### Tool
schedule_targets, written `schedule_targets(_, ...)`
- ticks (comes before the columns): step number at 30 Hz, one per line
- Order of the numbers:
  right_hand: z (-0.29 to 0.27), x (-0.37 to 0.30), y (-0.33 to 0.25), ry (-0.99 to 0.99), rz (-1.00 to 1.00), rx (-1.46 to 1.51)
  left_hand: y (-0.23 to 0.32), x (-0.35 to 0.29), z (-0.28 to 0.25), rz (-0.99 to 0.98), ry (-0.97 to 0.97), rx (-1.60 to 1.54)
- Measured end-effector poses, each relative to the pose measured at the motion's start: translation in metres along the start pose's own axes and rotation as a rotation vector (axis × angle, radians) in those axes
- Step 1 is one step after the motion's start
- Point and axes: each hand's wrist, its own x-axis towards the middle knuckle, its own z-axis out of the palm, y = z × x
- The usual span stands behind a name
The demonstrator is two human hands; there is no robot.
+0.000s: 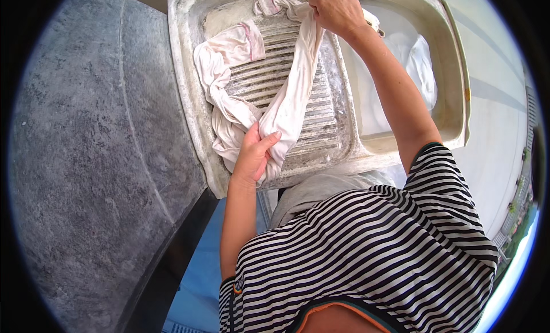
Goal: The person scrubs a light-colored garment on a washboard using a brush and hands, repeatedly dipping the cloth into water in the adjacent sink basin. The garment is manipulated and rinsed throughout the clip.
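A wet, off-white cloth (295, 98), perhaps a garment, is stretched across the ribbed washboard (321, 118) of a laundry sink. Near the front edge my left hand (256, 151) grips one bunched part of it, thumb on top. Up at the far side my right hand (338, 11) is closed round another part, so a twisted length runs taut between the two hands. The rest of the cloth lies in loose folds on the left of the washboard, with a pinkish edge showing on one flap. My right fingers are partly hidden by the hand itself.
To the right of the washboard is the sink's basin (455, 98), holding cloudy water and a white cloth (421, 72). A small pale object with a metal ring (375, 22) is beside my right wrist. A grey countertop (74, 132) borders the sink on the left.
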Motion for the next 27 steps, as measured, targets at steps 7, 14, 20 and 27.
schedule_targets(7,-0.026,-0.139,-0.150,0.055,-0.389,0.433,-0.034,0.013,-0.003,0.015,0.164,0.017)
schedule_targets(14,0.075,0.008,-0.049,-0.031,0.047,0.156,-0.035,0.008,-0.010,-0.069,0.019,0.179)
schedule_targets(20,0.022,-0.048,-0.097,-0.157,-0.155,0.364,-0.029,0.009,-0.012,-0.020,0.076,-0.170)
schedule_targets(27,0.043,-0.071,-0.098,0.122,-0.391,0.418,-0.044,0.018,-0.017,0.069,0.106,0.083)
